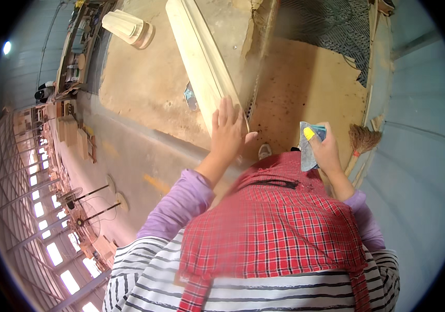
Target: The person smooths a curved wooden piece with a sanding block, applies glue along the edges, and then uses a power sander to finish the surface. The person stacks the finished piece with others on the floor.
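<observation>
My left hand (pixel 227 132) lies flat, fingers spread, on the near end of a long pale wooden moulding (pixel 199 60) that runs away from me across the brown floor. My right hand (pixel 325 151) holds a folded grey sheet of sandpaper with a yellow and blue block (pixel 310 143), raised to the right of the moulding and not touching it. A red checked apron over a striped top fills the lower picture.
A second pale moulded piece (pixel 129 28) lies at the far left. A straw broom (pixel 362 140) leans at the right by a blue wall. A dark mesh mat (pixel 331 23) lies beyond. Fans on stands (pixel 95 200) and stacked wooden parts (pixel 79 140) line the left aisle.
</observation>
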### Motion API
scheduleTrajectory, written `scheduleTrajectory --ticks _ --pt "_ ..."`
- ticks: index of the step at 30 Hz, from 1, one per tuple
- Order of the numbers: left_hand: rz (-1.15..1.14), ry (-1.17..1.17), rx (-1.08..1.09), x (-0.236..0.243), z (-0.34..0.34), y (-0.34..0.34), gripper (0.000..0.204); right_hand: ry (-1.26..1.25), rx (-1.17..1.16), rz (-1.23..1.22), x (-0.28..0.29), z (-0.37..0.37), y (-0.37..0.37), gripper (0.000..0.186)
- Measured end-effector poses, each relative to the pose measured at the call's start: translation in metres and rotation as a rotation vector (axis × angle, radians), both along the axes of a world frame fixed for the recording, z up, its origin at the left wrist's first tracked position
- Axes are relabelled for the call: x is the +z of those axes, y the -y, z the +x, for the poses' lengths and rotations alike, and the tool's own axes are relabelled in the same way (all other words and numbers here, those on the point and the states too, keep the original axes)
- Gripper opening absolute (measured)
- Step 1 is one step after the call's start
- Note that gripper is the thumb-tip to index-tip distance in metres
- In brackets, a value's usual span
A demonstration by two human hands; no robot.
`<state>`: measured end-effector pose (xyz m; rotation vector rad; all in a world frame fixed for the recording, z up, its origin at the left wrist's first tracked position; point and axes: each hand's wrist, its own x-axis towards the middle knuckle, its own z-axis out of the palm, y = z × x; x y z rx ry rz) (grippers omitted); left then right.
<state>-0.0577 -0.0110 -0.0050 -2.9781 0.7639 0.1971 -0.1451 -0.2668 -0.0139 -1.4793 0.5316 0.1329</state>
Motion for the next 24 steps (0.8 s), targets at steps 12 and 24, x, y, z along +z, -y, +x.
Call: scheduleTrajectory --ticks 12,24 --pt "0.015 0.059 0.160 -0.004 -0.030 0.017 0.083 -0.052 0.171 0.086 -0.001 0.026 0.037 0.020" --pt "0.074 0.066 0.215 -0.008 -0.032 0.026 0.092 -0.092 0.246 0.066 0.009 0.027 0.038 0.024"
